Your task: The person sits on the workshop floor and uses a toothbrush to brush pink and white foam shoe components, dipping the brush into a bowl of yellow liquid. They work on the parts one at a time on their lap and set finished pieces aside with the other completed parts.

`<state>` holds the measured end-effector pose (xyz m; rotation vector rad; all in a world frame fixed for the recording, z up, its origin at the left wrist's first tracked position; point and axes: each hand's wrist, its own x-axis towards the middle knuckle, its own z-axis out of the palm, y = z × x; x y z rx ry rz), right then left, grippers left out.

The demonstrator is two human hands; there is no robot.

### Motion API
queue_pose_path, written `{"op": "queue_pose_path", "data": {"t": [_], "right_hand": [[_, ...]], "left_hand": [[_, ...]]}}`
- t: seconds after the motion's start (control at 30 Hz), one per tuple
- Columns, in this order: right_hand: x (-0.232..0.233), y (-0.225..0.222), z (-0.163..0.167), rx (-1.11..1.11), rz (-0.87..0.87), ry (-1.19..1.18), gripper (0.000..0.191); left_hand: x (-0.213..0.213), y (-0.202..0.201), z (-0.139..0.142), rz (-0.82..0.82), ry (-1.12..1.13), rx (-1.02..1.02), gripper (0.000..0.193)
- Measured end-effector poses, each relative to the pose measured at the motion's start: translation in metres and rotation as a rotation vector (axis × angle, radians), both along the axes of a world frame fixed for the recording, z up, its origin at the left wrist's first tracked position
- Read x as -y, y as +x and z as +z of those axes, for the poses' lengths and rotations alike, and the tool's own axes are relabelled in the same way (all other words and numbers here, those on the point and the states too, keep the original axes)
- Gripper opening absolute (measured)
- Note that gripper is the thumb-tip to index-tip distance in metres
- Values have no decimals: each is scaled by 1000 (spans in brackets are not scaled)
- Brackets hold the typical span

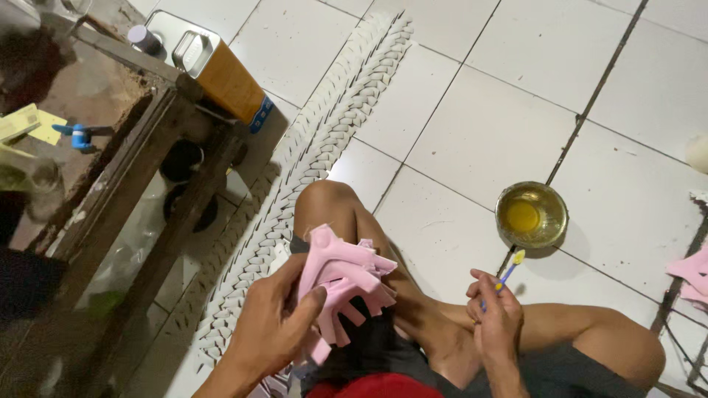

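Two bare hands are seen above crossed legs: pink foam cutouts (343, 284) are gripped by the left hand (276, 324). A small blue-and-yellow brush (509, 271) is pinched in the right hand (495, 324), near a metal bowl (554, 199) of yellow liquid on the tiled floor (472, 133).

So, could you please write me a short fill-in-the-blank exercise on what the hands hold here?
1. The left hand holds a stack of ____ cut-out pieces.
2. The right hand holds a small ____ with a yellow tip.
3. The round metal bowl on the tiled floor holds a ____ liquid.

Missing words: pink; brush; yellow
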<state>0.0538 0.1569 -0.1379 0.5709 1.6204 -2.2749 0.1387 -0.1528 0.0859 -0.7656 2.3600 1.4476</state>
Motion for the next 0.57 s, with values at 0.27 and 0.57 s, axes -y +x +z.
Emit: {"op": "queue_pose_path", "data": {"t": [0.27, 0.57], "right_hand": [[-28, -6, 105, -320, 145, 467, 15], [-117, -19, 135, -385, -183, 211, 9]], "left_hand": [[-112, -66, -12, -464, 284, -118, 26], [-159, -109, -92, -133, 907, -25, 31]]}}
